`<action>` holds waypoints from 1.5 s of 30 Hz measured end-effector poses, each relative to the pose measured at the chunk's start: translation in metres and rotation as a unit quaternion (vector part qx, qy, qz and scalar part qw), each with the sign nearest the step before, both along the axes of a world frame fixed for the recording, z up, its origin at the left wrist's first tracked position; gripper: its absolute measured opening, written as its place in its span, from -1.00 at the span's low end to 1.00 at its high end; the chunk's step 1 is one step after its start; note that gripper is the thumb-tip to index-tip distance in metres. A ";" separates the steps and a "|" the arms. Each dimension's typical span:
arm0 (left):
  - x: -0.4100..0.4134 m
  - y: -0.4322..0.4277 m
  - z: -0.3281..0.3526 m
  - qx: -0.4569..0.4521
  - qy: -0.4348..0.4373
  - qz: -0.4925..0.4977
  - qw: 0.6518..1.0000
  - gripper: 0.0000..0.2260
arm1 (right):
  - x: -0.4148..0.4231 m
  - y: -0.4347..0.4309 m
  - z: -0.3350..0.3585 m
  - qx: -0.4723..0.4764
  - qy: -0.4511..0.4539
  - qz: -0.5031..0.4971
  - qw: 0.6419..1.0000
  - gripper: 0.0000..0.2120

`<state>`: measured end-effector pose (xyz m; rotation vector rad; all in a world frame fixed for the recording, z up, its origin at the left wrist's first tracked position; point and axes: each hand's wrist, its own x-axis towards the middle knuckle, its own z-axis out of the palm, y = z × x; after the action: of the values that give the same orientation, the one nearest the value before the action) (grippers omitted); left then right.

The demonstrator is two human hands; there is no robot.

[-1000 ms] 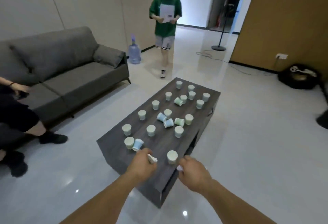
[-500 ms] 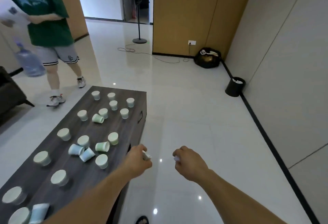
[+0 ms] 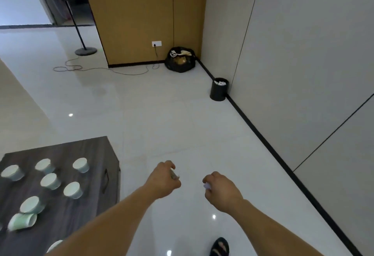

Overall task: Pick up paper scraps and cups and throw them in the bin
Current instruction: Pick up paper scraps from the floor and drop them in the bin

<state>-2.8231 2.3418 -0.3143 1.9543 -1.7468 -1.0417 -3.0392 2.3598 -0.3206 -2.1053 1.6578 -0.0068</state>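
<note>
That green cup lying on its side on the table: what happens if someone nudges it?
The tipped green cup looks like thin paper, so probably very light and easily crushed. Lying sideways on the table, mouth wider than base, it would likely roll in a curve.

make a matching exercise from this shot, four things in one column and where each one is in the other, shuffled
Things
1. black bin
2. black bag
3. tipped green cup
4. white paper scrap

Places
A. held in the right hand
B. lying on its side on the dark table
C. on the floor beside the grey wall
D. in the corner at the foot of the wood panel

Pairs: 1-C, 2-D, 3-B, 4-A
</note>
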 end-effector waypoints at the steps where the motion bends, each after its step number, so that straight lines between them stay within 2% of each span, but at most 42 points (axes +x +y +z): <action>1: -0.014 -0.027 0.001 -0.008 -0.002 -0.010 1.000 -0.55 | -0.010 -0.024 -0.001 -0.003 0.001 -0.007 1.000 -0.69; 13: -0.134 -0.273 0.003 0.004 -0.010 -0.036 0.999 -0.54 | -0.130 -0.284 0.030 -0.024 0.005 -0.047 0.999 -0.68; 21: -0.165 -0.480 -0.011 -0.011 0.001 -0.055 0.998 -0.53 | -0.156 -0.472 0.018 -0.036 0.028 -0.066 0.997 -0.69; 27: -0.183 -0.630 0.002 -0.018 0.022 -0.075 0.997 -0.55 | -0.160 -0.610 0.032 -0.045 0.051 -0.085 0.994 -0.68; 37: -0.233 -0.853 0.010 -0.021 -0.032 -0.110 0.993 -0.53 | -0.203 -0.834 0.027 -0.066 0.023 -0.098 0.993 -0.70; 45: -0.310 -1.039 0.019 -0.030 -0.049 -0.080 0.995 -0.53 | -0.281 -1.032 0.023 -0.071 -0.003 -0.077 0.995 -0.67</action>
<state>-3.1335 1.3027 -0.2951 1.8835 -1.9916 -0.9462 -3.3206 1.3280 -0.2978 -2.0700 1.8611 -0.1846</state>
